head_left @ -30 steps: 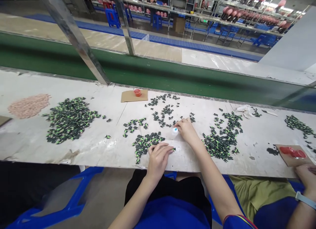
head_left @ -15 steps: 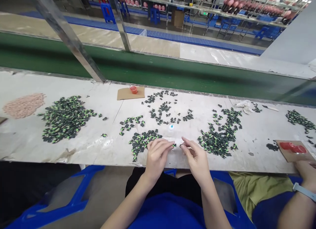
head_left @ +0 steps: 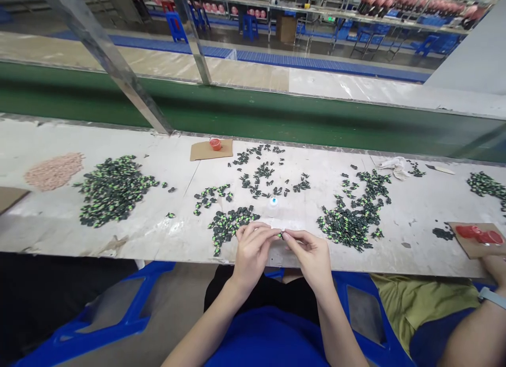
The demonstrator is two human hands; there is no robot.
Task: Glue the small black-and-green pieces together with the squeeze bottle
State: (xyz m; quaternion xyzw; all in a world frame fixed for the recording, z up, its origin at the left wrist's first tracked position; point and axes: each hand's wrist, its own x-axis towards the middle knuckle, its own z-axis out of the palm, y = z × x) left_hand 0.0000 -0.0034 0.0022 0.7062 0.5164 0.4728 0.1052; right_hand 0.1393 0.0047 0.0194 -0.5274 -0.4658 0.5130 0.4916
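Fingers (head_left: pixel 265 233) of the left hand (head_left: pixel 251 251) are pinched almost together on a little piece (head_left: pixel 280 235), over the table (head_left: pixel 174 238) near its front edge. Fingertips of the right hand (head_left: pixel 314 256) sit close together at its other side, but what they grip is too small to tell. The little piece is dark with a bright green spot, and the fingers hide its full shape. Just beside the left hand is a lumpy near pile (head_left: pixel 230 224) of dark bits with green patches. Behind the hands stands a small white bottle (head_left: pixel 273 205) with a blue tip. Farther back, thin dark bits (head_left: pixel 264 171) lie scattered. The table is flat, pale and scuffed.
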